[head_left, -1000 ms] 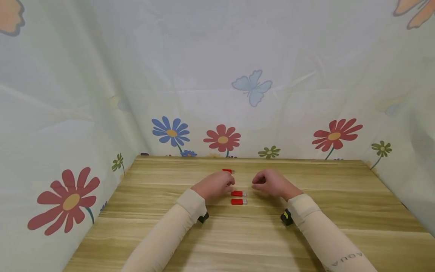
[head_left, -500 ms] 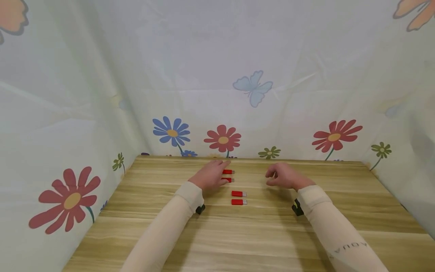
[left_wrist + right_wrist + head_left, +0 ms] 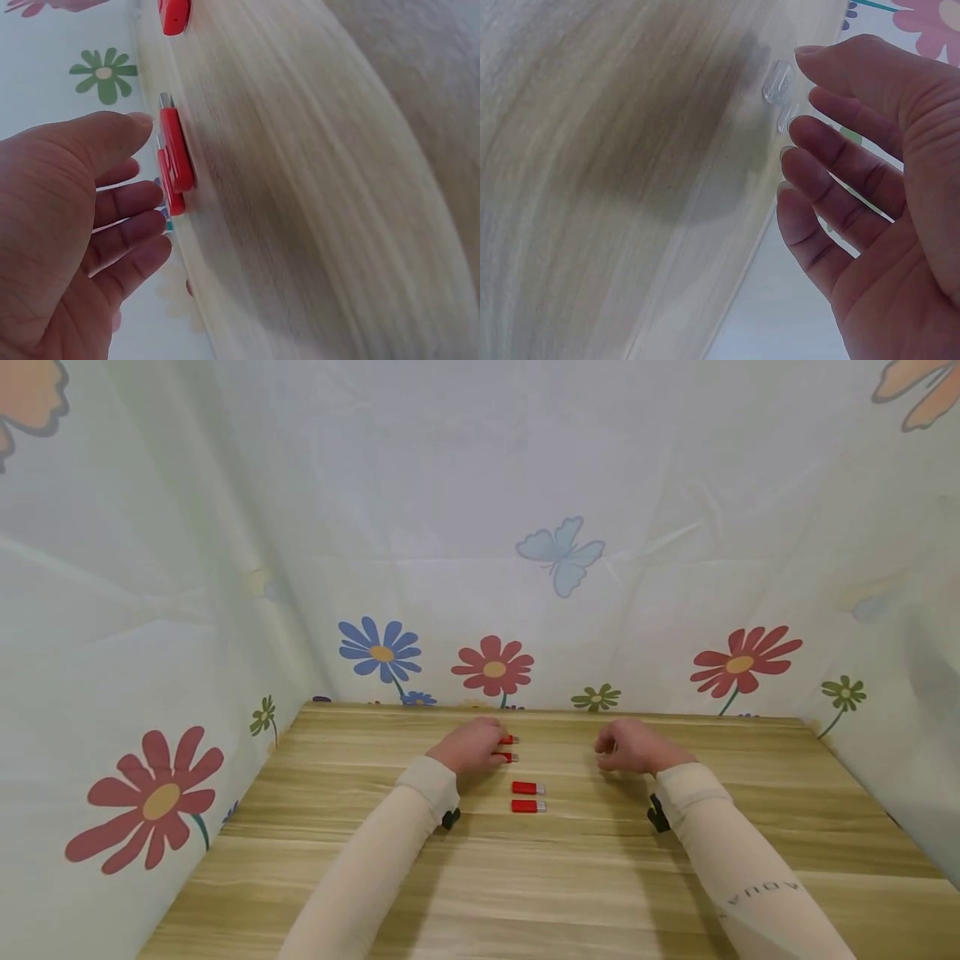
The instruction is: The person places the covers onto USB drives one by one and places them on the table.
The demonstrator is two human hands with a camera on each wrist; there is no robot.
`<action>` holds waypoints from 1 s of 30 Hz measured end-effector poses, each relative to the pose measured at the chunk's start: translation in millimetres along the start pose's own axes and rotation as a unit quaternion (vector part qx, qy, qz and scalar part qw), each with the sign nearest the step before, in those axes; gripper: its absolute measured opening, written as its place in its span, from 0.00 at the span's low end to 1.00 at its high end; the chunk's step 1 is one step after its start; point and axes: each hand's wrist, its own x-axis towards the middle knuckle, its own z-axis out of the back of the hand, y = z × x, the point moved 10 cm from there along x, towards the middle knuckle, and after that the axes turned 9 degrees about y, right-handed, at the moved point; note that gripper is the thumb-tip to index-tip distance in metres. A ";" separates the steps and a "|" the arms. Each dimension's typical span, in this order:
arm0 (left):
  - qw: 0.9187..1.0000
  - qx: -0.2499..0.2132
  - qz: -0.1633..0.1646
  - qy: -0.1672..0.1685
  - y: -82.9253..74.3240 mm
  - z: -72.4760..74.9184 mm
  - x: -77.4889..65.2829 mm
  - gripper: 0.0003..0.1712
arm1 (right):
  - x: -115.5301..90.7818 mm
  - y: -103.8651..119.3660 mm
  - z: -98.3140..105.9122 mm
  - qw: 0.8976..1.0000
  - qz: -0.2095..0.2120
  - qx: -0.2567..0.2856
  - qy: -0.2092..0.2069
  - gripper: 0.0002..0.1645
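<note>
Two red USB sticks with bare metal plugs, a far one and a closer one, lie side by side near the table's back. My left hand is just beside them and partly covers them. In the left wrist view its thumb and loosely bent fingers stand around their edge, with no grip visible. My right hand hovers at the right, fingers loosely curved. Two clear caps, one nearer and one farther, lie on the table by its fingertips.
Closer to me lie two more red USB sticks, one behind and one in front, with pale ends pointing right. The wood-grain table ends at a flower-printed curtain behind and at both sides.
My left hand has moved back and slightly left, and the closer of the two back USB sticks has come into view. My right hand has moved to the right, away from the sticks.
</note>
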 end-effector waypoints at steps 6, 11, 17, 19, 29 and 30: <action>1.000 0.003 -0.016 0.001 -5.6 -2.9 6.2 0.12 | 1.3 3.9 -2.2 1.000 -0.008 -0.005 0.019 0.11; 1.000 0.007 -0.018 0.006 -8.6 -3.6 7.8 0.12 | 4.2 1.0 -5.6 1.000 -0.015 -0.005 0.027 0.04; 1.000 0.008 -0.011 0.014 -10.3 -2.9 5.1 0.13 | 3.6 -2.3 -7.3 0.999 -0.022 -0.003 0.026 0.03; 1.000 0.005 -0.009 0.014 -10.0 -2.7 4.9 0.12 | 3.0 -2.3 -7.1 0.999 -0.021 -0.005 0.023 0.02; 1.000 -0.001 0.002 0.008 -5.0 -6.6 10.2 0.11 | 5.2 -3.6 -9.3 1.000 -0.011 -0.014 0.024 0.05; 1.000 0.000 0.003 0.008 -5.5 -6.2 10.2 0.12 | 5.6 -3.9 -9.5 1.000 -0.009 -0.016 0.023 0.05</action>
